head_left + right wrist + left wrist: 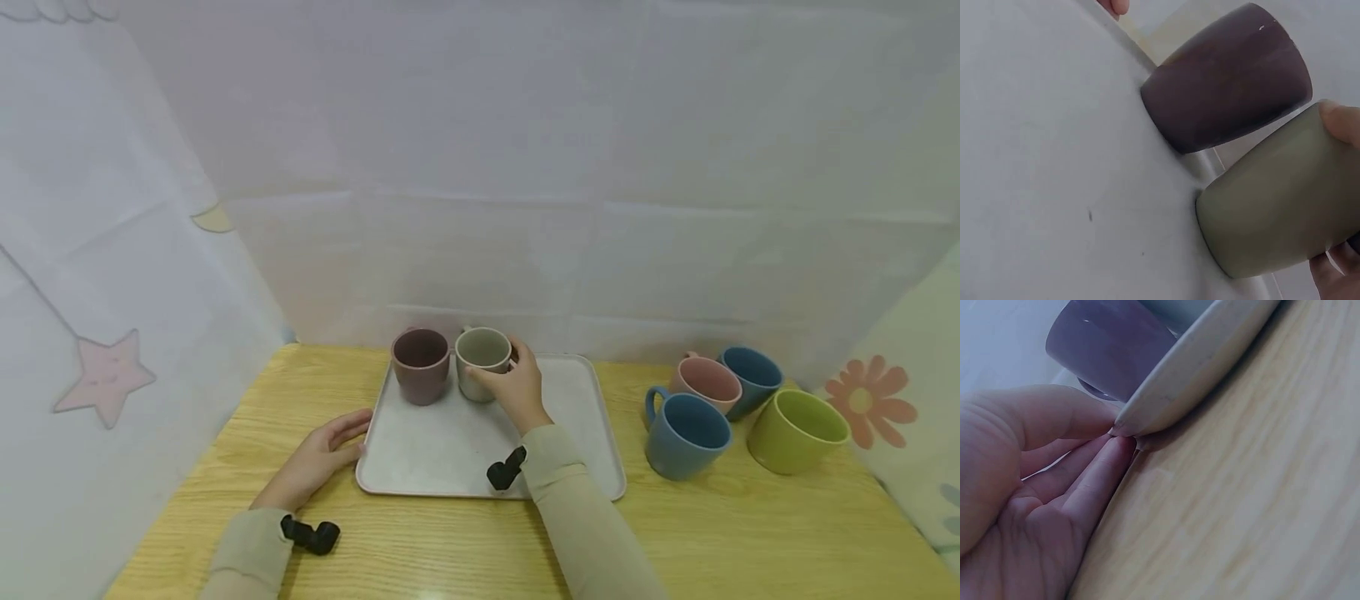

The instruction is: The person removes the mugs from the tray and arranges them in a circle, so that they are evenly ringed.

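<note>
A grey-green mug (pixel 472 385) stands upright at the back of the white tray (pixel 420 458). My right hand (pixel 521 390) grips this mug from its right side, thumb across the near side by the rim. In the right wrist view the base of the grey-green mug (pixel 1266 206) is at the tray surface. Just left of it is a dark purple mug (pixel 422 382), upright in the tray's back left corner. At the tray's left edge, my left hand (pixel 318 458) pinches the rim; the left wrist view shows fingertips (pixel 1119 450) right at it.
To the right of the tray, on the wooden table (pixel 420 550), several mugs stand close together: a blue mug (pixel 684 442), a pink mug (pixel 708 382), a darker blue mug (pixel 752 379) and a wide green mug (pixel 797 433). A pale cloth (pixel 480 208) hangs behind the table.
</note>
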The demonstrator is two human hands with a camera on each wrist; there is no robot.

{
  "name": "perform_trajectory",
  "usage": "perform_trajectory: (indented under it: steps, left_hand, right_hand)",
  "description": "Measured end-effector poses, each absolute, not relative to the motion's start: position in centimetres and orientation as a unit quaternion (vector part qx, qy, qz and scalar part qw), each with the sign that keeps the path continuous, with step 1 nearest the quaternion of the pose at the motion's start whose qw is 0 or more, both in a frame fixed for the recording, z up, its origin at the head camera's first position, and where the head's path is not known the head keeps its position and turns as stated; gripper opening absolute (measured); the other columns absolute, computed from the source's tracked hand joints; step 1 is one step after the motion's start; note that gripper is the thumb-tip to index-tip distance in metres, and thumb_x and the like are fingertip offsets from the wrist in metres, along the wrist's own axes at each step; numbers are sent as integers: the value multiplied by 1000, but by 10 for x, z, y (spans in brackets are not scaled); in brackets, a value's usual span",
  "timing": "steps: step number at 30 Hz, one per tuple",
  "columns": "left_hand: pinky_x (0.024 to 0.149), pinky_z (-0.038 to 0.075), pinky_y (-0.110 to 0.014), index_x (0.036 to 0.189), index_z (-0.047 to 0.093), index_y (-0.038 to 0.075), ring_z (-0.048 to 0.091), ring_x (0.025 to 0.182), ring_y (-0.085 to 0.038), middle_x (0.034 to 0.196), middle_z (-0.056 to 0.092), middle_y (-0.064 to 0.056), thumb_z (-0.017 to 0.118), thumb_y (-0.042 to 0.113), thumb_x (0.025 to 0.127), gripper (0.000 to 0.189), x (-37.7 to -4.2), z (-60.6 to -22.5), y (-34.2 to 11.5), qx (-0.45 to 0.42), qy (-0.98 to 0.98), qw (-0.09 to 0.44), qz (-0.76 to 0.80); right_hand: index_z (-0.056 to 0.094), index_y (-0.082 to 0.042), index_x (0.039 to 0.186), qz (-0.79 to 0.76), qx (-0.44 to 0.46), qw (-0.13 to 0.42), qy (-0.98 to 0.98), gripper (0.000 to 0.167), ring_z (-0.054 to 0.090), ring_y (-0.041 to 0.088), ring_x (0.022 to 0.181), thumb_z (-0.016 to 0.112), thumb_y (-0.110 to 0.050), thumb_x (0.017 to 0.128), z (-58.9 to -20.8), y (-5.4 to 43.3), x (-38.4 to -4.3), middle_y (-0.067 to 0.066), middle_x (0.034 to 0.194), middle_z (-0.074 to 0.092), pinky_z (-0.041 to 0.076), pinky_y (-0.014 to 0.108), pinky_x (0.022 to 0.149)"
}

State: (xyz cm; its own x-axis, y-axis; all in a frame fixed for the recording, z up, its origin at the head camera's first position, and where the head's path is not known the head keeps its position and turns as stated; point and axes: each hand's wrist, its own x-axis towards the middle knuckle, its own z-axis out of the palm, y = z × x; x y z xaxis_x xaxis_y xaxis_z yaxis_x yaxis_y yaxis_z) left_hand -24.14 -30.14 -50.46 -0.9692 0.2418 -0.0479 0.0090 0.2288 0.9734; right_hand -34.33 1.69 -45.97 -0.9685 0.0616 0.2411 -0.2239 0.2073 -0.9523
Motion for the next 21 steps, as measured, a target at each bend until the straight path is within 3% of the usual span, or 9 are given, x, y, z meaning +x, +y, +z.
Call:
perform_trajectory:
  steps: [21]
  left_hand:
    - [97, 41, -10, 157, 33, 2, 30, 148, -36, 157, 39, -23, 62, 13, 102, 63, -240, -505, -301, 84, 782, 90, 611]
  right_hand:
    - [52, -8, 145, 668, 22, 123, -734, 89, 52, 28, 132, 96, -24, 70, -466, 25, -326, 10, 140, 56, 44, 42, 110]
